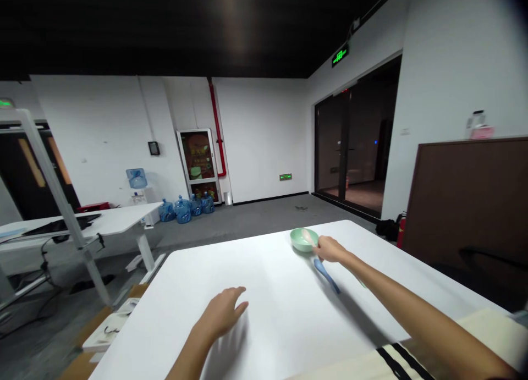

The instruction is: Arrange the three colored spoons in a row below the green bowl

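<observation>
Two hands of yours are over the white surface point(274, 319), and the green bowl point(297, 246) stands upright near its far edge. Your right hand point(331, 249), just right of the bowl, grips a pale pink spoon point(307, 237); its head is over the bowl's inside, too blurred to tell whether it touches. Just on your side of the bowl lies a blue spoon point(326, 276). Your left hand point(223, 312) is relaxed, fingers parted, nearer you and left of the bowl.
</observation>
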Motion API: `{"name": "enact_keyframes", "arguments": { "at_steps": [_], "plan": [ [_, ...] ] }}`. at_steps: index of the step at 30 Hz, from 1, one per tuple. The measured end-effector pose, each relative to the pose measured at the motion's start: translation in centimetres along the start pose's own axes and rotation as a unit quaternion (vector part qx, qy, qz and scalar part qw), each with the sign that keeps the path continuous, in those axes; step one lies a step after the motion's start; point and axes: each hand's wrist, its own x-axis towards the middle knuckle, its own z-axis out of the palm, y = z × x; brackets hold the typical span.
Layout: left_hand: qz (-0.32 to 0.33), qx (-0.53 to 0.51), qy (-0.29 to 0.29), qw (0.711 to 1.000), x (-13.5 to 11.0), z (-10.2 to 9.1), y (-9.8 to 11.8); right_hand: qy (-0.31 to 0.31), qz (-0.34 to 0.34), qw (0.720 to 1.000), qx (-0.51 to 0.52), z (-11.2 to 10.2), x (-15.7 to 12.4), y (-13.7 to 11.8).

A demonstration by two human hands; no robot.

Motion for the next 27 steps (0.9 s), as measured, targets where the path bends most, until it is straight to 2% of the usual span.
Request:
{"name": "enact_keyframes", "arguments": {
  "at_steps": [4,8,15,23,27],
  "plan": [
    [-0.005,0.006,-0.004,1.0,-0.2,-0.1,0.0,-0.086,-0.004,0.996,0.027,2.3,-2.3,-0.3],
    [-0.006,0.008,0.001,1.0,-0.4,-0.2,-0.1,-0.128,0.013,0.991,0.038,4.8,-2.9,-0.4],
    [-0.008,0.013,0.003,1.0,-0.4,-0.3,0.0,-0.117,0.034,0.992,0.022,6.8,-2.4,0.4],
    [-0.004,0.01,0.003,1.0,-0.4,-0.3,0.1,-0.11,0.054,0.992,0.012,7.5,-1.7,2.0],
    [-0.003,0.011,0.001,1.0,-0.3,-0.1,-0.1,-0.119,0.069,0.99,0.039,7.7,-1.7,2.3]
  ]
}}
